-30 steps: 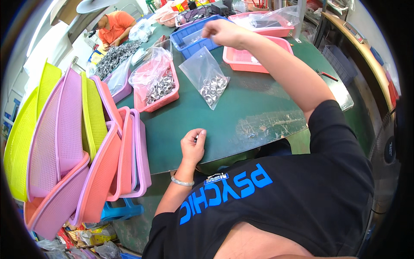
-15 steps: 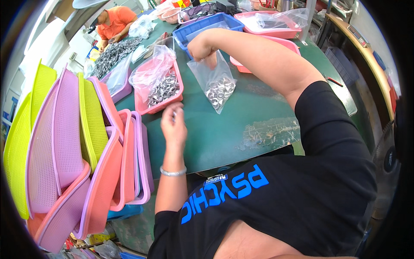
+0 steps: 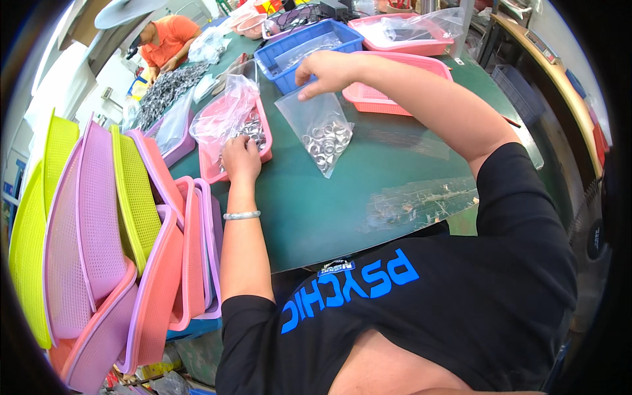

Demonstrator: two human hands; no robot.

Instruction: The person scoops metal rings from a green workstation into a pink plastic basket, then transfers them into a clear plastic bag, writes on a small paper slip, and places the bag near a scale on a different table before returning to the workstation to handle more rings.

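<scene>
My left hand (image 3: 242, 157) reaches into a pink basket (image 3: 266, 128) at the left of the table, its fingers bent down and together on a pile of shiny metal rings (image 3: 253, 126). Whatever its fingertips grip is partly hidden. A clear plastic bag (image 3: 306, 113) lies on the green table in front of me, with several metal rings gathered at its lower end. Over the bag's upper edge is my right hand (image 3: 326, 72), thumb and fingers apart, the thumb at the bag's mouth. Crumpled clear plastic (image 3: 227, 108) covers part of the pink basket.
Stacked lime, purple and pink baskets (image 3: 99, 230) crowd the left side. Beyond my right hand stand a blue basket (image 3: 352, 39) and pink trays (image 3: 431, 64). Across the table, a person in orange (image 3: 172, 41) sits by a dark heap of metal parts (image 3: 171, 89).
My left hand has moved forward from the table edge into the pink basket. My right hand's fingers have come out of the bag and spread.
</scene>
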